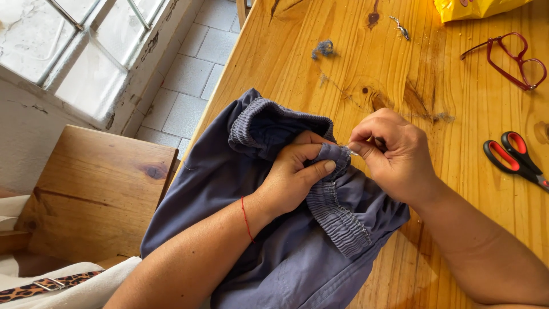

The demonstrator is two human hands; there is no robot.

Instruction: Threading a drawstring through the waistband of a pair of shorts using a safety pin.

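A blue-grey garment [274, 252] with a gathered elastic waistband lies on the wooden table [457, 114]. My left hand [294, 174] pinches a fold of the waistband [337, 157] between thumb and fingers; a thin red string circles that wrist. My right hand [394, 154] is closed right beside it, fingertips pressed at the same fold of the waistband. A small pale item shows between its fingertips; I cannot tell what it is.
Red-handled scissors [514, 154] lie at the right, red-framed glasses [514, 60] farther back, a yellow bag [474, 8] at the top edge. A tuft of blue thread [324, 48] rests on the table. A wooden chair [97, 194] stands at the left beside a window.
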